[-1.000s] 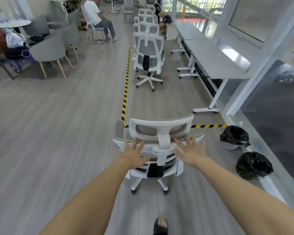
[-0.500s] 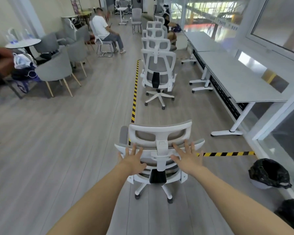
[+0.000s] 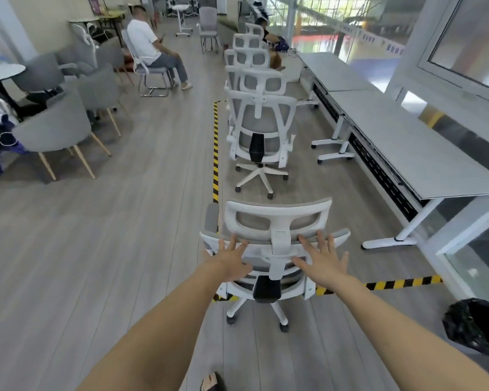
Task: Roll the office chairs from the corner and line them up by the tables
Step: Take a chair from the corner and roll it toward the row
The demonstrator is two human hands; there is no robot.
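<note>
A white office chair with grey mesh stands right in front of me, its back toward me. My left hand presses flat on the left side of its backrest with fingers spread. My right hand presses flat on the right side in the same way. Ahead, several matching white chairs stand in a line, one behind the other, beside the long grey tables on the right.
Yellow-black floor tape runs along the left of the chair line and crosses under my chair. Grey lounge chairs and a seated person are at the left. A black-bagged bin stands at the right near the glass wall.
I have pushed the chair forward across the floor tape; the lined-up chairs and tables are nearer, and the bins have slid back to the right edge. Both hands stay flat on the backrest.
</note>
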